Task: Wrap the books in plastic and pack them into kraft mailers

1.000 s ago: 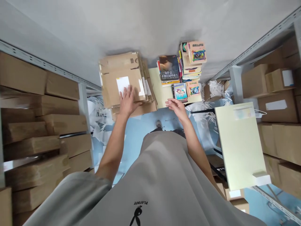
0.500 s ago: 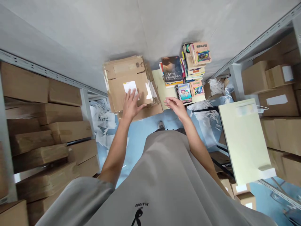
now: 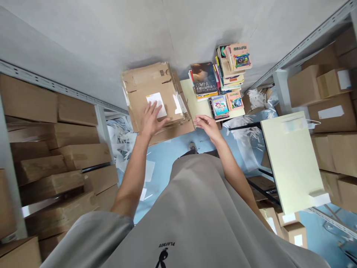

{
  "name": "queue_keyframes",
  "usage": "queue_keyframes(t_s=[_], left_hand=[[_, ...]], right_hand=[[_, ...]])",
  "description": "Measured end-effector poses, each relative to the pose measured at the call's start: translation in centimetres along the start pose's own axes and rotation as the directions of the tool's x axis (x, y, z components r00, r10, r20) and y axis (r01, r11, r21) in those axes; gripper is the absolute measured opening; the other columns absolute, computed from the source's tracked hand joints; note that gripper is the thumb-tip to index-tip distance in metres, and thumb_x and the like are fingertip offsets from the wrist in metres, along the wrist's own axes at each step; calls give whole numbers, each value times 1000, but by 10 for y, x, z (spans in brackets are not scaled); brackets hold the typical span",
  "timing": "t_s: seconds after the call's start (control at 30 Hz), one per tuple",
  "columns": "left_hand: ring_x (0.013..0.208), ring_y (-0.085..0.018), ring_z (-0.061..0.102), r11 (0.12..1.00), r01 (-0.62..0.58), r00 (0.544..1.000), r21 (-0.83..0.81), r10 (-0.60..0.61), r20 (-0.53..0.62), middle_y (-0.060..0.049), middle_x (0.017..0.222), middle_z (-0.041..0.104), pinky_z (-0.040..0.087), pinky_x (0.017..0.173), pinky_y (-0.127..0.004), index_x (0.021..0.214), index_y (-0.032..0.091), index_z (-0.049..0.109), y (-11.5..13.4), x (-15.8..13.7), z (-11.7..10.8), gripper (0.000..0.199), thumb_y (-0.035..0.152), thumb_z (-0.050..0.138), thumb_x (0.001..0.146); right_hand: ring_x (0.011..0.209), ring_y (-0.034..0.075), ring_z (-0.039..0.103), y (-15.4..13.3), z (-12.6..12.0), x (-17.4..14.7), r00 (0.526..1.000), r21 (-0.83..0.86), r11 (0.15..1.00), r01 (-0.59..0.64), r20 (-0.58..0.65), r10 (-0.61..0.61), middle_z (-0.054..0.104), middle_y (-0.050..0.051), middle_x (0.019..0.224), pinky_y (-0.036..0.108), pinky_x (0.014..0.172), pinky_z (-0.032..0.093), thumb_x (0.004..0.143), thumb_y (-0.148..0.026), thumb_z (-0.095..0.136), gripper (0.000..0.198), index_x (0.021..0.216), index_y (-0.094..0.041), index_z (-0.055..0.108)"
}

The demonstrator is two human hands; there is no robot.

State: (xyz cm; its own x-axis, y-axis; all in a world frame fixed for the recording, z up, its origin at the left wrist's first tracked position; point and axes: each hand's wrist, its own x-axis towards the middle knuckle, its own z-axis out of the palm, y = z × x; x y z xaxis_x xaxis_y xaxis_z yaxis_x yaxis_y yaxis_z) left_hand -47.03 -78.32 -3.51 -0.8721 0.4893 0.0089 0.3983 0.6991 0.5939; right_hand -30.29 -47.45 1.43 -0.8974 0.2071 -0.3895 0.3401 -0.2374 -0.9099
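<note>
A stack of flattened cardboard boxes (image 3: 147, 83) lies at the left end of a pale table, a white label (image 3: 159, 102) on its top sheet. My left hand (image 3: 152, 118) rests on the top sheet with fingers spread, partly over the label. By the stack's front right corner is my right hand (image 3: 208, 127), its fingers loosely bent and apart with nothing visible in them. Whether its fingertips touch the cardboard, I cannot tell. Beyond that hand are a dark-covered book (image 3: 205, 79) on a pile and a blue-covered book (image 3: 219, 107) in front.
A taller book pile (image 3: 237, 61) stands at the back right against the grey wall. Shelves of cardboard boxes (image 3: 80, 156) flank me on both sides. A second pale table (image 3: 290, 163) is on the right. Paper scraps (image 3: 149, 170) lie on the blue floor.
My left hand has shifted slightly left over the label, fingers still spread. My right hand stays near the cardboard corner. The view has tilted a little.
</note>
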Motion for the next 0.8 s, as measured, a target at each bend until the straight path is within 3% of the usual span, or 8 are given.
queue_keyframes(t_s=[0.07,0.13,0.23,0.37,0.47,0.6,0.7,0.8], left_hand=[[189,-54,29,998,-25,998,59,22,66,-28,195,45,27,151,-77,180,19,61,3,0,-1,118,89,93,90],[189,-56,25,995,-33,991,89,21,130,-31,197,40,26,151,-78,184,17,56,6,-1,0,123,86,96,89],[186,-50,39,995,-44,991,93,31,130,-29,193,49,32,152,-73,181,19,59,9,-3,-1,97,74,84,105],[168,-43,66,992,2,999,127,-7,36,-26,178,68,52,142,-65,175,17,66,17,-2,-13,62,46,57,121],[153,-41,78,986,23,1000,162,-24,3,-22,167,78,62,132,-59,166,19,74,28,5,-30,53,34,52,120],[140,-34,85,988,18,989,150,5,-148,-18,152,87,64,128,-50,159,22,78,43,13,-64,48,39,54,121],[137,-30,85,988,-2,895,157,72,-440,-17,147,87,64,126,-45,155,18,79,63,10,-104,61,58,45,125],[128,-32,83,989,-57,674,133,137,-726,-16,119,83,64,119,-51,126,8,84,104,3,-145,89,83,37,120]], right_hand=[[119,29,89,2,5,2,1000,12,1000,-6,11,6,93,9,127,46,114,71,83,-82,98,68,123,-27,86],[118,28,89,4,9,5,1000,20,1000,-14,16,13,94,9,127,46,114,71,82,-82,99,68,122,-27,86],[118,28,89,7,12,6,1000,25,999,-20,14,19,94,10,128,46,115,70,81,-82,99,69,121,-27,86],[119,29,88,9,12,6,1000,30,999,-18,16,17,94,10,128,47,115,70,82,-81,98,67,121,-28,86],[120,29,88,9,13,7,1000,22,1000,-23,19,23,93,10,128,49,116,70,85,-79,98,62,119,-28,86],[121,30,88,6,14,9,999,39,999,-12,33,11,93,10,128,50,118,70,85,-78,98,63,120,-28,86],[121,30,88,0,12,7,1000,47,999,4,22,-5,93,10,129,49,116,71,84,-82,98,67,121,-27,86],[120,30,88,-12,3,3,999,48,998,34,0,-34,93,10,130,48,114,71,82,-86,97,72,122,-27,86]])
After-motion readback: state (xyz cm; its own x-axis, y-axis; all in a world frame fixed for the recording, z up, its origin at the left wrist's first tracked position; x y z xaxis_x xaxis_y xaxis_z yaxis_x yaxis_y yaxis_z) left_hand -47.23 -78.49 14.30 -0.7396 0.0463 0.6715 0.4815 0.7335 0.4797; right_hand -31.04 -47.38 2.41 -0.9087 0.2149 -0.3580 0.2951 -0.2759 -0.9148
